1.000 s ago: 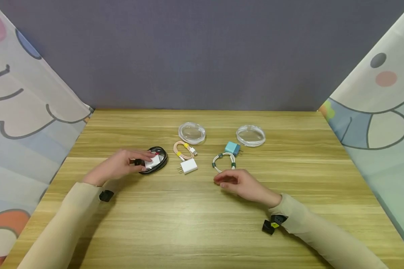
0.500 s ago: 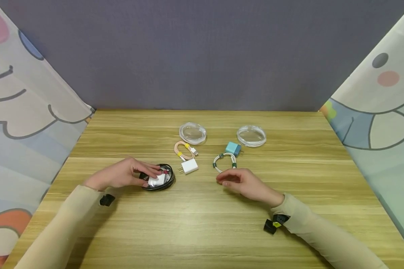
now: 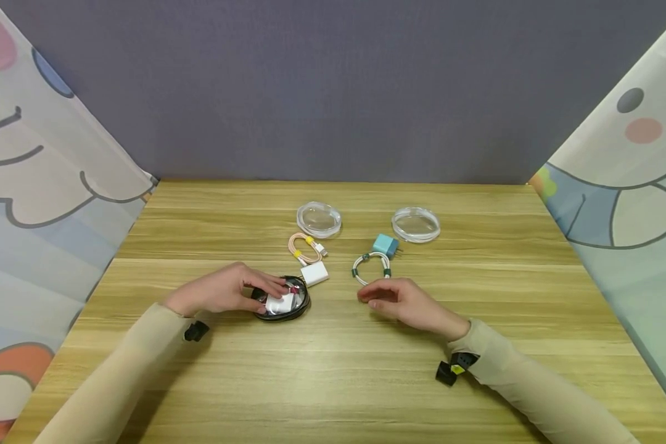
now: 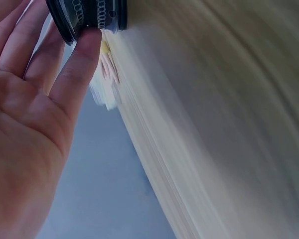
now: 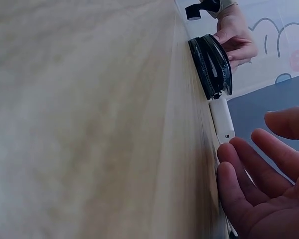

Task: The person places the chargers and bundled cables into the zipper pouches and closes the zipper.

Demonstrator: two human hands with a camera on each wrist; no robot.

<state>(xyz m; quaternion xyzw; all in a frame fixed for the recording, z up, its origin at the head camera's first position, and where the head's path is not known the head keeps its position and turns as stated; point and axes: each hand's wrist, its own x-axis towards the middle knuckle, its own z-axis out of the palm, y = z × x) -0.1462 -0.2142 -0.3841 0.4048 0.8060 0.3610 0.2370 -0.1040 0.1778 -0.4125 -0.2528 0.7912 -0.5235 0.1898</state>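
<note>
My left hand point(image 3: 227, 290) holds a small black-edged zip case point(image 3: 300, 302) with a clear top, the fingers over the top and the thumb at its side. A white piece shows through the top. In the right wrist view the case's two rows of zipper teeth stand apart, with a gap between them. The case's far edge is right beside a white plug charger point(image 3: 315, 273), overlapping its prongs. My right hand point(image 3: 402, 302) rests on the table with loosely bent fingers and holds nothing. Its fingertips are at the near side of a coiled white cable point(image 3: 382, 254) with dark green ties.
A pink cable with yellow ties point(image 3: 296, 237) lies behind the white charger. A light blue plug charger point(image 3: 385, 245) sits behind the white cable. Two round clear containers point(image 3: 320, 235) stand further back, before the grey panel point(image 3: 333, 92). Printed cloths hang at both sides.
My left hand has brought the zip case toward me and then to the right, up against the white charger. The right hand has stayed in its place.
</note>
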